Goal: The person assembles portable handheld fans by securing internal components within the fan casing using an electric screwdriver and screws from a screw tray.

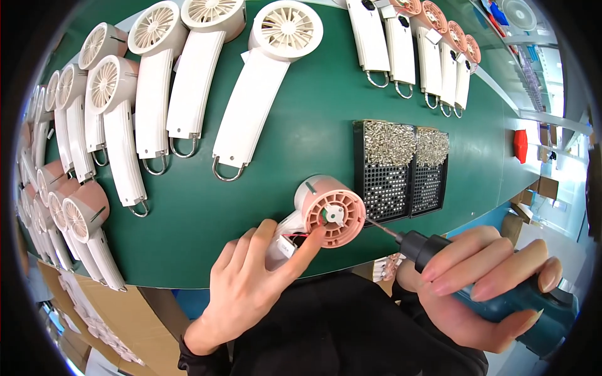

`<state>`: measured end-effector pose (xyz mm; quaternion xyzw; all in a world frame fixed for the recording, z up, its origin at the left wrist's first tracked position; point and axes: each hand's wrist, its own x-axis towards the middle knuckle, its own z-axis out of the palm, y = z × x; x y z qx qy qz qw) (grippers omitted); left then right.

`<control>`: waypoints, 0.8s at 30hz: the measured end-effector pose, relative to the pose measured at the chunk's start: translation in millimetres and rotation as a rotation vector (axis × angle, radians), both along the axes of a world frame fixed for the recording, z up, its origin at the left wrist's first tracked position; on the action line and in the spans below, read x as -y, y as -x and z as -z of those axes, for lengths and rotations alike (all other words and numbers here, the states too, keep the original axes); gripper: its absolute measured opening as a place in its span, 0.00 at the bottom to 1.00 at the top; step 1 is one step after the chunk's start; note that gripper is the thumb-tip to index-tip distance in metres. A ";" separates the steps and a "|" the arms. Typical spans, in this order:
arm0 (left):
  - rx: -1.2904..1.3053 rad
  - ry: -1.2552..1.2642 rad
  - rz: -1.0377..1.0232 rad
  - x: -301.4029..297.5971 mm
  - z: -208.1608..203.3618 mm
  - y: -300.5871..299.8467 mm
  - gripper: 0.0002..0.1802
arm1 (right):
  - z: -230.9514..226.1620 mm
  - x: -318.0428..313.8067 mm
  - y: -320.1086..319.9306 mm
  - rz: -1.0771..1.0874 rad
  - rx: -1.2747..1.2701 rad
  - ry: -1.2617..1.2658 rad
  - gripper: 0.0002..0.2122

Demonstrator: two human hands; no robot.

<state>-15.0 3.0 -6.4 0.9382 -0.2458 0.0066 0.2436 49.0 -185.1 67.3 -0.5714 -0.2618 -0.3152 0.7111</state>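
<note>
The pink fan (334,215) lies beneath the left hand (248,282), thumb and curled fingers gripping its neck. The right hand (475,268) wraps an electric screwdriver (417,249), tip beside the fan; screw trays (359,153) sit just beyond.

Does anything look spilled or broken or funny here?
I see nothing spilled: the small metal pieces sit in black trays. The pink fan in the left hand looks odd because its handle is open, with a red wire showing.
</note>
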 end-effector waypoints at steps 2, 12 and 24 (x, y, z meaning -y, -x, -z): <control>-0.004 0.002 0.011 -0.4 0.0 -3.1 0.36 | -0.8 -0.8 -2.5 -0.012 -0.005 0.008 0.17; -0.038 0.027 0.020 -2.5 -0.3 -2.6 0.33 | 2.9 -7.5 -3.3 -0.051 -0.011 0.004 0.17; 0.058 -0.007 0.027 -3.6 -2.0 -7.6 0.36 | -0.2 -27.9 -7.2 -0.114 -0.111 0.041 0.16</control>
